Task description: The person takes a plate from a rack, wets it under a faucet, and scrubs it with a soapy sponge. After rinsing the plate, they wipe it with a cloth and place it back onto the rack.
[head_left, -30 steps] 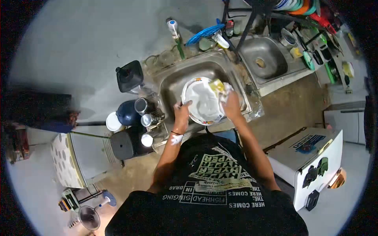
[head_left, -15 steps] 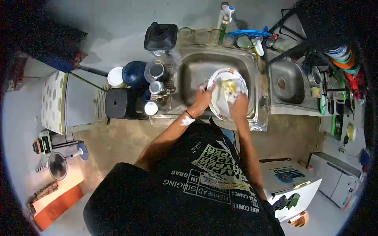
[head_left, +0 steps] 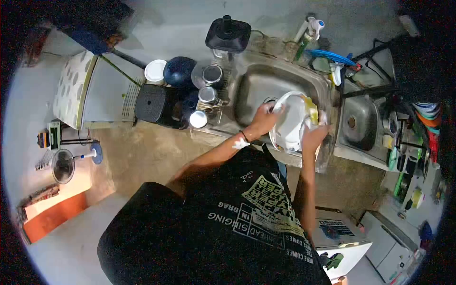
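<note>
Over the large steel sink basin [head_left: 254, 78], a white plate [head_left: 289, 124] is held at a tilt. My left hand [head_left: 263, 121] is closed on the plate's left edge. At the opposite side, my right hand [head_left: 314, 137] is closed around a yellow sponge [head_left: 311, 110] with white suds, which presses on the plate's right rim. The sponge partly hides that rim, and some fingers of the right hand are covered by foam. White suds also cling to my left wrist.
Left of the basin stand metal-lidded jars [head_left: 212, 74], a white-lidded container [head_left: 198, 118] and a dark blue round container [head_left: 179, 74]. A faucet [head_left: 313, 28] and a blue plastic rack [head_left: 332, 57] are behind the basin. A smaller sink [head_left: 358, 116] lies to the right.
The sponge has moved from the plate's upper middle to its right rim, with my right hand. The plate is more tilted. The whole view has shifted and turned slightly.
</note>
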Motion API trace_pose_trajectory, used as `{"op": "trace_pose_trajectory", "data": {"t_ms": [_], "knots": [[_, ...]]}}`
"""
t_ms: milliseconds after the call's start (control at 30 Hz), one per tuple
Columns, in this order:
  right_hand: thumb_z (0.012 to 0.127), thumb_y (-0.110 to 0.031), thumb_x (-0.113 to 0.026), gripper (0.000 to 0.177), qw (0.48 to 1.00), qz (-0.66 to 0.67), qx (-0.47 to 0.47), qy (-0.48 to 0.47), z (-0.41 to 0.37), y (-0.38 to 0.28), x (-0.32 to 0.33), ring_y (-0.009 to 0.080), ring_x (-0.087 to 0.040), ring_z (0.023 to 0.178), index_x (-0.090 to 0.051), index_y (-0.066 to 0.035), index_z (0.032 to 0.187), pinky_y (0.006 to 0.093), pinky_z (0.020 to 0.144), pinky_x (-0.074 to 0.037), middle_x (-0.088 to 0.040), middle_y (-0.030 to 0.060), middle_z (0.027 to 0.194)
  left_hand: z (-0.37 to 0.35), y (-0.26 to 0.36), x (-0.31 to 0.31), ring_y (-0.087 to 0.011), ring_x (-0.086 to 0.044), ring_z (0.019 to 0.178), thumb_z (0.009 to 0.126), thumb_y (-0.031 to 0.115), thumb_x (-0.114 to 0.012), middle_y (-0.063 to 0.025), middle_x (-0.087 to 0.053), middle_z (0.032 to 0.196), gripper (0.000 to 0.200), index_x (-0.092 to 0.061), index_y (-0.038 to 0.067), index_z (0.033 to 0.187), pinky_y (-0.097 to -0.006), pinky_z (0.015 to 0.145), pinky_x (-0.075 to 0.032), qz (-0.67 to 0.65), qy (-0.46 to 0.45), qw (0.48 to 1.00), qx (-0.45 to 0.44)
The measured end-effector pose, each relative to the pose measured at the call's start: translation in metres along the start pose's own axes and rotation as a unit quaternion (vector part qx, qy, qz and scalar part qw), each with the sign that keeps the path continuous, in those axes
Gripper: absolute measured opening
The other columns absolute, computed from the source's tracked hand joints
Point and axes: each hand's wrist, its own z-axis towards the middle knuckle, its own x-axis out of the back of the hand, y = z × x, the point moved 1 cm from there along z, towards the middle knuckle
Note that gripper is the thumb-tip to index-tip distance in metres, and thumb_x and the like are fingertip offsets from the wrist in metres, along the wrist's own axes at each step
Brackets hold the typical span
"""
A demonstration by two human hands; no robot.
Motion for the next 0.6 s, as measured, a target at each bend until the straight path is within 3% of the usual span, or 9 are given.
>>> {"op": "trace_pose_trajectory", "data": {"t_ms": [33, 67, 167, 200, 267, 300, 433, 500, 600], "knots": [[0.067, -0.011, -0.074, 0.055, 0.998, -0.014, 0.060, 0.031, -0.001, -0.004, -0.003, 0.0391, -0.048, 0.106, -0.050, 0.006, 0.114, 0.0477, 0.095, -0.035, -0.053, 0.0263, 0.110, 0.002, -0.001, 0.000, -0.0053, -0.048, 0.066, 0.089, 0.030, -0.060, -0.0006, -0.060, 0.069, 0.032, -0.067, -0.001, 0.093, -0.0267, 0.057, -0.042, -0.002, -0.010, 1.000, -0.016], [0.066, -0.011, -0.074, 0.056, 0.994, -0.108, 0.023, -0.003, -0.002, -0.006, -0.003, 0.0412, -0.048, 0.104, -0.050, 0.007, 0.112, 0.0491, 0.093, -0.035, -0.053, 0.0274, 0.107, 0.001, 0.002, 0.002, -0.0112, -0.058, 0.078, 0.090, 0.033, -0.060, -0.0064, -0.068, 0.091, 0.035, -0.065, 0.003, 0.105, -0.0286, 0.071, -0.047, 0.099, -0.033, 0.995, -0.001], [0.065, -0.009, -0.074, 0.052, 0.979, -0.170, 0.055, -0.098, -0.011, -0.014, -0.023, 0.0431, -0.048, 0.101, -0.051, 0.009, 0.108, 0.0494, 0.091, -0.036, -0.054, 0.0276, 0.100, -0.007, 0.018, -0.005, -0.0126, -0.057, 0.071, 0.091, 0.036, -0.055, -0.0089, -0.067, 0.082, 0.037, -0.067, 0.002, 0.099, -0.0294, 0.066, -0.047, 0.069, -0.026, 0.997, -0.011], [0.065, -0.010, -0.072, 0.052, 0.970, -0.148, 0.191, 0.013, -0.023, 0.005, -0.037, 0.0443, -0.048, 0.101, -0.051, 0.009, 0.109, 0.0480, 0.090, -0.037, -0.053, 0.0285, 0.100, -0.004, 0.016, -0.001, -0.0122, -0.056, 0.070, 0.091, 0.035, -0.055, -0.0094, -0.066, 0.078, 0.036, -0.067, 0.002, 0.099, -0.0301, 0.066, -0.047, 0.141, -0.035, 0.989, -0.040], [0.066, -0.018, -0.074, 0.061, 0.986, -0.108, 0.074, -0.099, -0.032, -0.012, -0.032, 0.0419, -0.050, 0.102, -0.048, 0.009, 0.114, 0.0475, 0.087, -0.038, -0.052, 0.0280, 0.107, 0.011, -0.024, -0.005, -0.0119, -0.056, 0.069, 0.089, 0.037, -0.056, -0.0100, -0.066, 0.077, 0.038, -0.067, 0.002, 0.099, -0.0304, 0.064, -0.047, 0.064, 0.002, 0.997, -0.043], [0.067, -0.009, -0.070, 0.057, 0.972, -0.009, -0.015, -0.234, -0.021, -0.008, -0.036, 0.0441, -0.045, 0.111, -0.048, 0.009, 0.117, 0.0499, 0.096, -0.033, -0.052, 0.0292, 0.113, 0.006, -0.008, 0.001, -0.0113, -0.056, 0.069, 0.088, 0.032, -0.059, -0.0081, -0.067, 0.078, 0.033, -0.067, 0.001, 0.097, -0.0304, 0.064, -0.047, 0.095, 0.019, 0.995, 0.006], [0.064, -0.003, -0.072, 0.051, 0.989, -0.077, 0.121, -0.035, -0.031, 0.064, -0.061, 0.0369, -0.050, 0.104, -0.050, 0.006, 0.109, 0.0449, 0.088, -0.040, -0.050, 0.0232, 0.110, 0.011, -0.021, 0.003, -0.0147, -0.056, 0.066, 0.086, 0.030, -0.061, -0.0103, -0.066, 0.075, 0.031, -0.066, 0.000, 0.093, -0.0328, 0.062, -0.046, 0.076, 0.051, 0.996, -0.021], [0.064, -0.005, -0.074, 0.056, 0.986, 0.120, -0.019, -0.111, -0.013, 0.063, -0.054, 0.0337, -0.050, 0.103, -0.048, 0.006, 0.112, 0.0415, 0.091, -0.040, -0.050, 0.0204, 0.110, 0.020, -0.034, 0.001, -0.0197, -0.057, 0.059, 0.085, 0.034, -0.061, -0.0152, -0.065, 0.071, 0.036, -0.066, -0.001, 0.092, -0.0357, 0.059, -0.045, 0.052, 0.041, 0.996, -0.053], [0.070, -0.006, -0.071, 0.052, 0.996, -0.063, 0.068, -0.013, 0.001, 0.084, -0.048, 0.0306, -0.052, 0.100, -0.048, 0.007, 0.114, 0.0408, 0.091, -0.041, -0.052, 0.0198, 0.110, 0.015, -0.024, 0.000, -0.0216, -0.061, 0.063, 0.086, 0.039, -0.059, -0.0160, -0.066, 0.073, 0.041, -0.068, 0.002, 0.098, -0.0349, 0.063, -0.048, 0.043, 0.034, 0.998, -0.044]]}}
